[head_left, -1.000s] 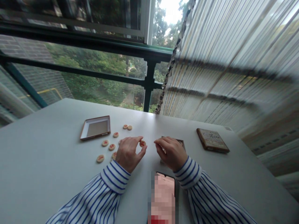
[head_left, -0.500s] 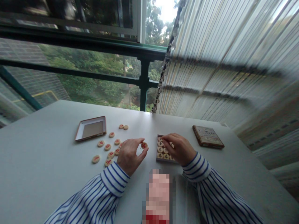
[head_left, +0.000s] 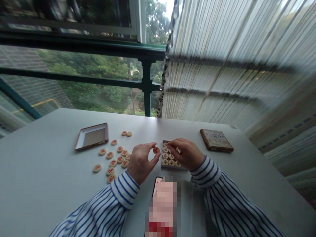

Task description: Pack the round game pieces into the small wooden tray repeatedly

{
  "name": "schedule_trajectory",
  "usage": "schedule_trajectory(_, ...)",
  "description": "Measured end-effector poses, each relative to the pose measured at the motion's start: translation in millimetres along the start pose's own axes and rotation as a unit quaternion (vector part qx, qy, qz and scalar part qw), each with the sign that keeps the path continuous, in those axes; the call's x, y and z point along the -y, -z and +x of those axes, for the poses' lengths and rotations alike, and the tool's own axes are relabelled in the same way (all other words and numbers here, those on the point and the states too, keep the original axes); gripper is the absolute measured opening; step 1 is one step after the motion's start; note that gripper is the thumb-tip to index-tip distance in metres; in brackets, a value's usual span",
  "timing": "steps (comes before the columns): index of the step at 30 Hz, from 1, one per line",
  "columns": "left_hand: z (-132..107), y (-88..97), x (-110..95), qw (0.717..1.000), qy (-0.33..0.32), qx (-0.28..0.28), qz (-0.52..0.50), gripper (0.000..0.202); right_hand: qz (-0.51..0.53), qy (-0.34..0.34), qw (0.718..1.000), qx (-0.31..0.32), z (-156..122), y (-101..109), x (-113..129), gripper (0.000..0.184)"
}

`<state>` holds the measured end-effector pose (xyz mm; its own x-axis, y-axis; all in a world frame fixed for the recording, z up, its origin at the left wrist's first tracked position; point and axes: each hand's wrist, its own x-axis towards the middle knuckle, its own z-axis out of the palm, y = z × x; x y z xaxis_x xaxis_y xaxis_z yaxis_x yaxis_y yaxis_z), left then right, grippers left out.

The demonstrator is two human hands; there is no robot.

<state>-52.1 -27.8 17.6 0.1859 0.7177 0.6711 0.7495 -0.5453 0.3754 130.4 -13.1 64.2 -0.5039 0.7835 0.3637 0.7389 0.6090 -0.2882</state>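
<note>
Between the thumb and forefinger of my left hand [head_left: 140,162] is a round Chinese chess piece [head_left: 156,150] with a red character, raised just left of a shallow box. My right hand [head_left: 187,153] is over that box [head_left: 172,167], its fingertips closed together above the upper rows; whatever they may pinch is hidden. Rows of pieces with black characters [head_left: 165,156] lie in the box, partly covered by my right hand. Several loose red-character pieces [head_left: 113,163] are scattered on the table, left of my left hand.
An open box lid [head_left: 92,136] lies at the table's left. A closed decorated box [head_left: 216,140] sits at the right. Near the front edge is a pixelated phone [head_left: 161,204]. Beyond the white table [head_left: 49,158] are a railing and a strip curtain.
My left hand has moved right with the red piece, closer to the box. My right hand stays over the box. The whole view has shifted slightly.
</note>
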Motion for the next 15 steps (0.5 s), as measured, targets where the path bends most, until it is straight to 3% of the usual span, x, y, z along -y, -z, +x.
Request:
schedule_trajectory(8, 12, -19.3, -15, 0.997, 0.029, 0.019, -0.066, 0.030, -0.005, -0.030, 0.999, 0.013, 0, 8, -11, 0.019)
schedule_trajectory(15, 0, -31.0, -8, 0.999, -0.003, -0.008, -0.050, 0.029, -0.007, -0.051, 0.998, 0.029, 1, 6, -19, 0.020)
